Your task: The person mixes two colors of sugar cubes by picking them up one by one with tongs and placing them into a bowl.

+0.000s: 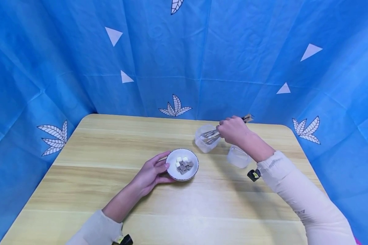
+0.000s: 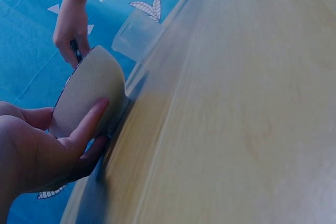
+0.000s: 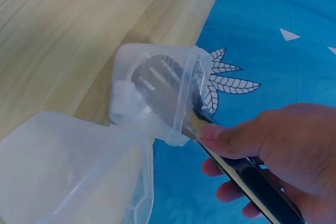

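1. At the middle of the table (image 1: 89,194), a white bowl (image 1: 193,171) with a dark-edged rim sits in the left hand (image 1: 150,172), thumb at the rim and fingers against the outer wall: that grip is firmly occupied.
2. Inside that bowl, a little cluster: white cubes (image 1: 179,159) and brown cubes (image 1: 183,168), bunched together on the bottom. Whether the bowl's base touches the table, I cannot tell.
3. Over on the other side, the right hand (image 1: 232,130) grasps a pair of tongs (image 3: 257,184), dark at the handle, its thumb pressed along the metal.
4. Tips down, the slotted heads of those tongs are inside a clear plastic container (image 1: 203,148) towards the back of the table. A white piece (image 3: 124,98) shows in there, close to the metal; no telling whether the tongs have hold of it.
5. Just to the right, and nearer the person, stands a second container (image 1: 237,162), also see-through, below the right forearm.
6. All round, blue cloth (image 1: 171,51) with white leaves and triangles, and pale sleeves (image 1: 297,190) on both arms.
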### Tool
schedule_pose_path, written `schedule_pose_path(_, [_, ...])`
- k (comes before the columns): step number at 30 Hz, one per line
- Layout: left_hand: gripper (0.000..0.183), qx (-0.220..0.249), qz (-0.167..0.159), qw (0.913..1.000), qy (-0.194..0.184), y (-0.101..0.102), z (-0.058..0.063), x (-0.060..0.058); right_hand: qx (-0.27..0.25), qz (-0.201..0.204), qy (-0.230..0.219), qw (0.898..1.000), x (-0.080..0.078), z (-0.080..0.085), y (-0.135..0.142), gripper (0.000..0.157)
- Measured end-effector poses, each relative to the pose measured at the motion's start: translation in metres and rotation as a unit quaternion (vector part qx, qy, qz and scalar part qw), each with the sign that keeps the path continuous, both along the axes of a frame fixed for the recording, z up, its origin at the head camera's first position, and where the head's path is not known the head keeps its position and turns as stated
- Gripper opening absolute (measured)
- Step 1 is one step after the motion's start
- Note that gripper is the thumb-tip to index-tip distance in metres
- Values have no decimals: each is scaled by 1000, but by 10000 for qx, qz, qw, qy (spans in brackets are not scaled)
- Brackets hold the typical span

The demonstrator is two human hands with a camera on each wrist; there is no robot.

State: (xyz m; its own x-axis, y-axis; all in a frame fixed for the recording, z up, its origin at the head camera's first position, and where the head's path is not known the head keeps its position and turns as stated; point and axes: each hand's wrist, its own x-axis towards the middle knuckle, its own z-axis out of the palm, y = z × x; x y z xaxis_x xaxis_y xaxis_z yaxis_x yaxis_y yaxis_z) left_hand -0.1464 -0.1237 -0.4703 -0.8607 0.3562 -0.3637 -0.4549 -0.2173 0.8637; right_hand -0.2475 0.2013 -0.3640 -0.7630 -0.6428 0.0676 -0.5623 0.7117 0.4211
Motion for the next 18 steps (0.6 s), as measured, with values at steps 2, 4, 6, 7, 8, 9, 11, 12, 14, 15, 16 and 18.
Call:
schedule_pose_path(2, [60,10,-7,10000,5,0,0,0,65,-49,-47,10000,0,1,-1,13])
schedule_pose_path(4, [60,21,-13,10000,6,0,0,0,158,-87,-100,9998,1,2,-4,14])
schedule_pose_path(6, [60,27,-21,10000,10,0,0,0,256,-88,-112,9996,1,2,-6,13])
schedule_pose_path(7, [60,30,-30,10000,15,0,0,0,300,-73,-92,9995,1,2,-7,12])
schedule_pose_path(8, [60,36,-36,10000,20,0,-1,0,333,-40,-46,9994,1,3,-8,10])
schedule_pose_path(9, [59,37,-37,10000,28,0,-1,0,362,1,27,9993,0,3,-10,7])
schedule_pose_path(11, [59,48,-42,10000,45,0,-1,0,418,83,207,9989,-1,4,-12,2])
schedule_pose_path(12, [59,60,-50,10000,49,0,-1,0,443,117,304,9985,-2,4,-13,6])
schedule_pose_path(14, [60,79,-48,9999,50,0,-1,0,516,159,464,9975,-3,6,-16,13])
schedule_pose_path(15, [60,83,-44,9999,51,0,-2,0,565,154,504,9970,-3,6,-18,15])
schedule_pose_path(16, [60,86,-38,9999,50,0,-2,0,615,144,512,9967,-4,7,-20,17])
schedule_pose_path(18, [60,97,-29,9999,45,0,-2,0,693,95,474,9964,-4,10,-25,18])
